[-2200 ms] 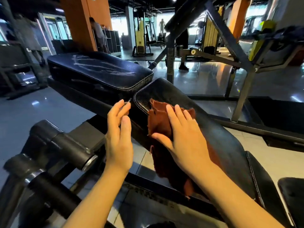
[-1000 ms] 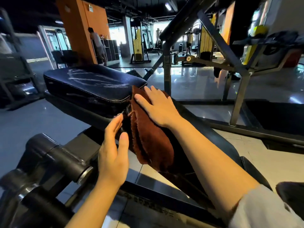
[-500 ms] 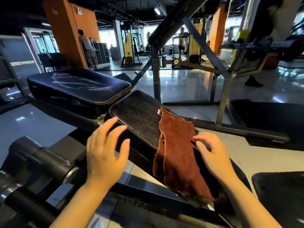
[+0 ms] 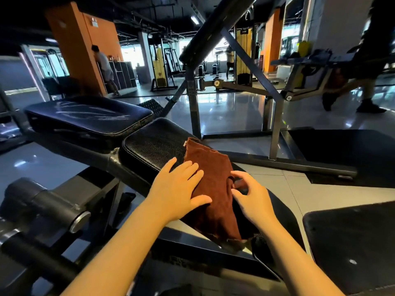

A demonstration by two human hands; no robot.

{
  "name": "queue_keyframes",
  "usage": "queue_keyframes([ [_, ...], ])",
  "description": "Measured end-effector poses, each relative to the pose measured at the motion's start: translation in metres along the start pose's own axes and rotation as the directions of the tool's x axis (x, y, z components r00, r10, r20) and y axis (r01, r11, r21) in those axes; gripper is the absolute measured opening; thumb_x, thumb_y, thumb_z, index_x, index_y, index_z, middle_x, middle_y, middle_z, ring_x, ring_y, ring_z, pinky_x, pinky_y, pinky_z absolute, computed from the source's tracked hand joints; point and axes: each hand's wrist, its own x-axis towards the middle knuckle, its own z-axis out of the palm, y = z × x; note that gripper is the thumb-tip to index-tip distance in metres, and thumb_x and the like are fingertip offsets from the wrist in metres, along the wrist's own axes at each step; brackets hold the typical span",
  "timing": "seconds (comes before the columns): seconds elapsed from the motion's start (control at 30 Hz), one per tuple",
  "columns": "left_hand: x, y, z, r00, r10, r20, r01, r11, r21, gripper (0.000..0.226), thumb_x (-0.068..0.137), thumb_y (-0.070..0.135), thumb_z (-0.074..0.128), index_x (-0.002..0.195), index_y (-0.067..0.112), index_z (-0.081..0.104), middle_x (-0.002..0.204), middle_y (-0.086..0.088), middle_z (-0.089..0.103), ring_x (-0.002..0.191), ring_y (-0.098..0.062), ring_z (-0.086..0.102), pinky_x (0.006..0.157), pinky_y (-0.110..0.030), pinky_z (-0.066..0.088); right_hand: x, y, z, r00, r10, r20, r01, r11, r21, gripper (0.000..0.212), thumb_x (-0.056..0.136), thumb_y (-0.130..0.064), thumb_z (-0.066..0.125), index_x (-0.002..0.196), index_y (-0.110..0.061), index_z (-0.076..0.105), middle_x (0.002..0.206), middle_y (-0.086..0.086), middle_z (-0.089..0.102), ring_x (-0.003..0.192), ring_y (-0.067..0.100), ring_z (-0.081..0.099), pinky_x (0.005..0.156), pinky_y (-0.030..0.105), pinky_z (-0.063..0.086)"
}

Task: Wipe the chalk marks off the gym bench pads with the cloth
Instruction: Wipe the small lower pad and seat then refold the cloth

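The rust-brown cloth (image 4: 210,184) lies draped over the near bench pad (image 4: 154,146), a black textured pad, and its lower end hangs off the pad's near edge. Your left hand (image 4: 177,189) rests flat on the cloth's left edge with its fingers (image 4: 188,169) straight and spread wide, partly on the cloth and partly on the bare pad. Your right hand (image 4: 252,197) sits on the cloth's right side; its fingers (image 4: 239,175) are curled and appear to bunch or pinch a fold of the fabric. Beyond this pad, just beside its far-left end, lies the far bench pad (image 4: 89,116), dark blue and flat, with pale chalk marks (image 4: 85,111) streaked across its top. A metal frame (image 4: 271,116) of another machine stands behind the pads on the glossy floor (image 4: 224,112). Further back a person (image 4: 104,69) stands by an orange pillar (image 4: 85,43).
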Motion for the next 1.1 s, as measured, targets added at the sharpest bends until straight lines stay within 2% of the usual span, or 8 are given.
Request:
queue_keyframes([
  [0.13, -0.002, -0.003, -0.013, 0.999, 0.033, -0.025, -0.033, 0.999, -0.017, 0.073, 0.086, 0.068, 0.023, 0.109, 0.020, 0.073, 0.114, 0.002, 0.071, 0.108, -0.016, 0.066, 0.093, -0.043, 0.050, 0.000, -0.004, -0.011, 0.989, 0.143, 0.031, -0.146, 0.966, 0.215, 0.043, 0.089, 0.005, 0.054, 0.108, -0.032, 0.059, 0.087, -0.001, 0.061, 0.087, 0.014, 0.058, 0.072, 0.024, 0.045],
  [0.27, 0.009, 0.000, -0.017, 0.994, -0.070, -0.082, 0.056, 0.985, -0.162, 0.053, 0.092, 0.056, 0.034, 0.110, 0.021, 0.070, 0.110, 0.005, 0.069, 0.104, -0.018, 0.064, 0.101, -0.037, 0.042, -0.017, 0.001, -0.043, 0.957, 0.270, 0.103, -0.282, 0.797, 0.534, 0.032, 0.090, 0.009, 0.053, 0.104, -0.016, 0.069, 0.095, 0.010, 0.066, 0.086, 0.019, 0.061, 0.067, 0.025, 0.046],
  [0.47, 0.030, 0.013, -0.019, 0.990, -0.124, -0.071, 0.117, 0.989, -0.090, 0.032, 0.097, 0.040, 0.051, 0.120, 0.023, 0.066, 0.125, 0.004, 0.060, 0.116, -0.018, 0.051, 0.098, -0.036, 0.042, -0.031, 0.015, -0.034, 0.904, 0.361, 0.229, -0.427, 0.720, 0.547, 0.020, 0.087, 0.005, 0.062, 0.094, -0.011, 0.072, 0.081, 0.003, 0.071, 0.078, 0.016, 0.066, 0.062, 0.024, 0.050],
  [0.67, 0.013, 0.010, -0.012, 0.994, 0.025, -0.103, -0.035, 0.994, -0.101, 0.042, 0.083, 0.058, 0.060, 0.106, 0.025, 0.071, 0.109, 0.008, 0.065, 0.103, -0.016, 0.060, 0.085, -0.037, 0.043, -0.035, 0.016, -0.051, 0.993, 0.108, -0.037, -0.099, 0.974, 0.203, 0.020, 0.090, -0.010, 0.066, 0.079, -0.027, 0.067, 0.083, -0.009, 0.064, 0.083, 0.010, 0.058, 0.070, 0.019, 0.042],
  [0.77, -0.003, 0.029, -0.016, 0.989, 0.045, -0.141, -0.068, 0.984, -0.166, 0.021, 0.073, 0.045, 0.076, 0.082, 0.028, 0.069, 0.083, 0.011, 0.066, 0.080, -0.017, 0.064, 0.072, -0.037, 0.044, -0.050, 0.006, -0.074, 0.990, -0.102, -0.098, 0.100, 0.995, -0.023, 0.013, 0.096, -0.021, 0.057, 0.087, -0.031, 0.058, 0.096, -0.010, 0.055, 0.091, 0.001, 0.053, 0.072, 0.011, 0.042],
  [0.87, -0.018, 0.065, -0.025, 0.966, 0.007, -0.259, -0.088, 0.949, -0.302, 0.017, 0.084, 0.046, 0.059, 0.078, 0.030, 0.060, 0.061, 0.011, 0.059, 0.058, -0.015, 0.058, 0.067, -0.028, 0.037, -0.058, 0.001, -0.094, 0.968, -0.139, -0.207, 0.147, 0.989, 0.020, 0.014, 0.098, -0.019, 0.052, 0.089, -0.031, 0.053, 0.087, -0.005, 0.058, 0.074, 0.010, 0.061, 0.059, 0.018, 0.051],
  [0.97, -0.021, 0.093, -0.040, 0.968, -0.135, -0.212, 0.014, 0.870, -0.492, 0.021, 0.089, 0.050, 0.054, 0.087, 0.030, 0.061, 0.062, 0.007, 0.063, 0.060, -0.019, 0.057, 0.060, -0.029, 0.027, -0.043, -0.003, -0.106, 0.903, -0.192, -0.385, 0.193, 0.981, -0.037, 0.015, 0.098, -0.013, 0.052, 0.091, -0.026, 0.055, 0.091, -0.006, 0.058, 0.083, 0.010, 0.061, 0.071, 0.024, 0.053],
  [1.1, -0.017, 0.093, -0.032, 0.930, -0.192, -0.312, 0.095, 0.949, -0.300, 0.019, 0.073, 0.037, 0.078, 0.075, 0.026, 0.062, 0.056, 0.006, 0.058, 0.053, -0.021, 0.057, 0.056, -0.027, 0.031, -0.018, -0.011, -0.075, 0.893, -0.150, -0.424, 0.153, 0.988, -0.027, 0.011, 0.097, -0.011, 0.053, 0.100, -0.022, 0.054, 0.099, -0.010, 0.050, 0.098, 0.013, 0.055, 0.084, 0.012, 0.044],
])
